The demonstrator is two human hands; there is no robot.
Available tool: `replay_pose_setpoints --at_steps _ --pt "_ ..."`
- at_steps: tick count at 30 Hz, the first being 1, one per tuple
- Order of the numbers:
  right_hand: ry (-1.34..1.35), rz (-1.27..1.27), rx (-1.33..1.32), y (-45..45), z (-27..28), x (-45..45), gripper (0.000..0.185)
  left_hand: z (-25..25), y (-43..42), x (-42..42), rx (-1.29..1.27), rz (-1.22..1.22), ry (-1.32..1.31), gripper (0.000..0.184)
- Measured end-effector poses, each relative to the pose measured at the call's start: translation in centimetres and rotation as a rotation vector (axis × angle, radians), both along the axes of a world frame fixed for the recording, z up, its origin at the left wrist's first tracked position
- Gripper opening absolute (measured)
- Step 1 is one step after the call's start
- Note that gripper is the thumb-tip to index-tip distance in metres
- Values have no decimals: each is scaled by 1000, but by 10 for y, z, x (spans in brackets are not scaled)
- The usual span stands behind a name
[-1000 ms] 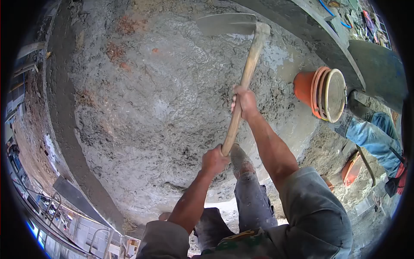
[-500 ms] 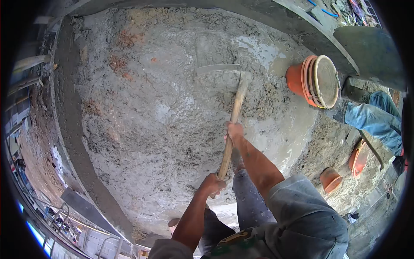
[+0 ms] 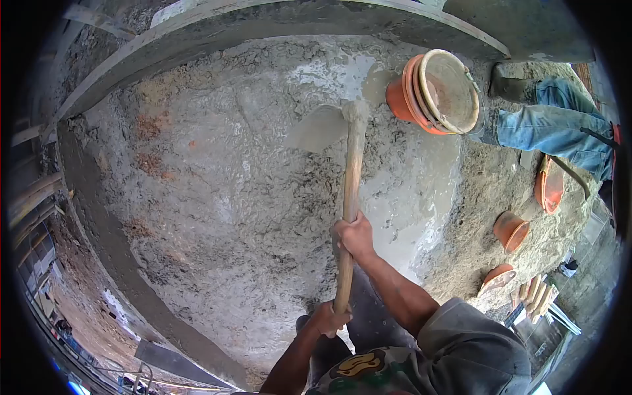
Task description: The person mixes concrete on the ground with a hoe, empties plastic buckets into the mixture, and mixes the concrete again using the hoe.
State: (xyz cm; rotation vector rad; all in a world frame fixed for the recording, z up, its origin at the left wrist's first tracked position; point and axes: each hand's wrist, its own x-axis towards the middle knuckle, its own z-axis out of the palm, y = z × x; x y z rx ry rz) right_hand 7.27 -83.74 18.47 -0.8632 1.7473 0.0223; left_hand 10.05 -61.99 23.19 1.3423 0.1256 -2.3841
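Note:
A hoe (image 3: 353, 168) with a long wooden handle is in my two hands. My left hand (image 3: 331, 318) is wrapped round the lower end of the handle, close to my body. Further up, my right hand (image 3: 356, 235) grips the handle near its middle. The broad metal blade of the hoe (image 3: 318, 130) points left from the handle's far end, its flat face showing. It is over the wet grey concrete mix (image 3: 263, 171); whether it touches the mix I cannot tell.
Stacked orange buckets (image 3: 403, 99) stand right of the hoe head. A person in blue jeans (image 3: 550, 128) stands behind them. Smaller orange buckets (image 3: 511, 230) lie on the sandy ground at right. Low grey walls (image 3: 276, 27) border the mix at the back and left.
The hoe blade has turned from edge-on to showing its broad face, and the handle is more upright in view. My hands still grip it. The camera view has shifted.

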Motion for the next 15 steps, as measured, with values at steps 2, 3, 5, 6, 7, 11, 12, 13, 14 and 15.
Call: replay_pose_setpoints --at_steps 2,3,5,6,7,11,12,13,14,15 --pt "119 183 -250 -78 -40 7 38 -55 -76 11 -112 127 63 19" --pt "190 297 -351 -120 -40 21 39 -81 -112 13 -179 196 49 18" --pt "323 379 -468 -188 -64 39 40 -117 -180 26 -222 262 -16 19" --pt "352 386 -476 -216 -82 44 42 -131 -200 28 -218 312 -66 20" --pt "390 396 -473 -239 -109 46 42 -136 -216 31 -176 312 -70 20" --pt "177 201 -294 -285 -163 35 35 -132 -219 39 -105 192 -132 22" --pt "101 106 -221 -274 -167 33 30 -131 -201 45 -108 167 -142 22" --pt "29 16 -141 -252 -166 29 26 -125 -177 50 -102 146 -147 22" --pt "-34 -72 -67 -221 -155 30 22 -103 -142 58 -52 97 -158 23" --pt "-11 -110 -57 -201 -147 29 18 -86 -124 66 -45 37 -179 24"
